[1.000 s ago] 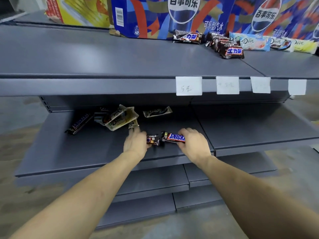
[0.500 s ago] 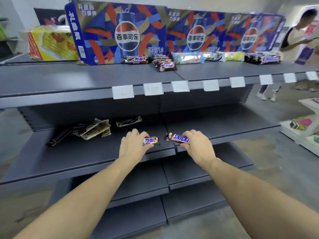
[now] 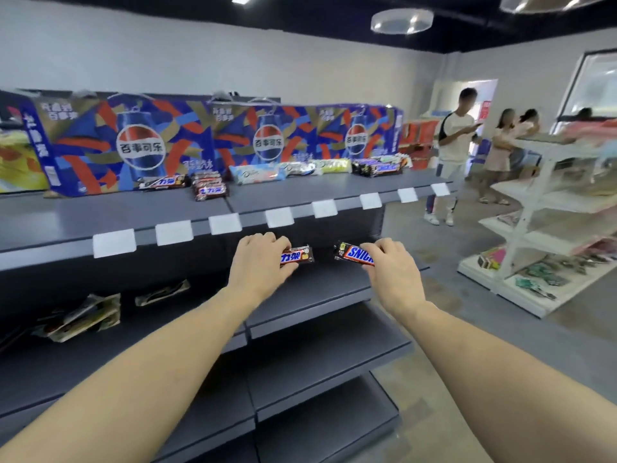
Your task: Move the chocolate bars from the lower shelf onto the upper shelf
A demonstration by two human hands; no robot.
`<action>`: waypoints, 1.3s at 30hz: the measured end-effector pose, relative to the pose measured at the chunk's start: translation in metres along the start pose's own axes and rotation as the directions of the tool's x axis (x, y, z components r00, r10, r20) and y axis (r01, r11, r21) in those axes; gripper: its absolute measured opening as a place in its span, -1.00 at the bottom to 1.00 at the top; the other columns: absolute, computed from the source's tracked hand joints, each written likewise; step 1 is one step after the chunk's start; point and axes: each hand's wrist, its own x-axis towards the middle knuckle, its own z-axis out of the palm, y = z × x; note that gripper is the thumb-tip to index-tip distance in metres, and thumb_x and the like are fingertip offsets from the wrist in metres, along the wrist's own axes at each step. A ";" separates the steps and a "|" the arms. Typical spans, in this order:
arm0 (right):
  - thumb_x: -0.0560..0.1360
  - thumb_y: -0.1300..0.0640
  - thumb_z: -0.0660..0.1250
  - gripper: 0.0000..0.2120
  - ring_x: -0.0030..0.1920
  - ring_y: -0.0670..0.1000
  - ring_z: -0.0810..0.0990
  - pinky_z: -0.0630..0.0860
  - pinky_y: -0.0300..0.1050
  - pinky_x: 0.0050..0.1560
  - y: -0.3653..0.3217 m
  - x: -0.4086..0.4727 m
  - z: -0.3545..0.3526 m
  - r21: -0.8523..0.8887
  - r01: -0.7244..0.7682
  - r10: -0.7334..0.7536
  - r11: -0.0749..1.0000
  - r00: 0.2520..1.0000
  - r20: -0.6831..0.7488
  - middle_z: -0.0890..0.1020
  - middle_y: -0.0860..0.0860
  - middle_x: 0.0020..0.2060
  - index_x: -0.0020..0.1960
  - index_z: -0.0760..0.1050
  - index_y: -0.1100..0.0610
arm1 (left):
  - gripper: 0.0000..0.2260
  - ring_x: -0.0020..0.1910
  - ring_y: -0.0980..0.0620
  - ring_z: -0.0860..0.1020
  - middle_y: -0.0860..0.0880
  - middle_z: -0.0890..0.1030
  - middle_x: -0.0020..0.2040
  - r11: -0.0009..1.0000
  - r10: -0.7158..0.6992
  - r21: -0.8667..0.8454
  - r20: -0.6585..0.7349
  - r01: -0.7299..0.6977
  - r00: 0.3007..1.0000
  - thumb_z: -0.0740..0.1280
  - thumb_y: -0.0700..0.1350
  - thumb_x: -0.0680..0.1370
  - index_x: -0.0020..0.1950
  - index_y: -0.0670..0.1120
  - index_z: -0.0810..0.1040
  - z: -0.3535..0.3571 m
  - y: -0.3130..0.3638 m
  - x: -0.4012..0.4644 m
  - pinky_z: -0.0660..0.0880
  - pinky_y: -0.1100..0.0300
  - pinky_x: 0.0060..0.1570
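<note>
Firstly, a dark grey shelving unit is recorded, its upper shelf (image 3: 100, 215) edged with a row of blank white price tags (image 3: 114, 242). Along the back of that shelf stand large blue cola cartons (image 3: 133, 145), with a yellow carton (image 3: 16, 162) at far left. In front of the cartons lie chocolate bars already placed: one single dark bar (image 3: 162, 182), a small stack of dark bars (image 3: 210, 188), three pale wrapped bars (image 3: 290, 170) and a dark pile (image 3: 377, 167) further right.

The lower shelf (image 3: 317, 289) is seen beneath. At its left, a loose heap of wrapped bars (image 3: 80, 317) and one separate bar (image 3: 162, 292) are left lying.

A white display rack (image 3: 547, 208) is noted at right, and three people (image 3: 454, 152) stand in the background.

The left hand (image 3: 258, 265) is held in front of the upper shelf's edge, above the lower shelf; its grip is closed round a dark bar with Chinese lettering (image 3: 298, 257), pinched between fingers and thumb. The right hand (image 3: 392, 269) is held level beside it, its grip closed round a Snickers bar (image 3: 354, 253). Both bars are held in the air, apart from each other and touching neither shelf.
</note>
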 end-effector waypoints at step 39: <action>0.55 0.08 0.34 -0.62 0.22 0.07 0.49 0.47 -0.04 0.10 0.285 0.296 0.058 0.097 0.281 -0.290 0.955 0.952 0.093 0.56 -0.01 0.22 0.37 0.48 -0.03 | -0.62 0.12 -0.08 0.49 -0.04 0.53 0.10 0.971 -0.164 0.157 -0.124 0.182 0.979 0.33 0.15 0.54 0.27 -0.01 0.48 0.104 0.168 0.357 0.39 0.03 0.10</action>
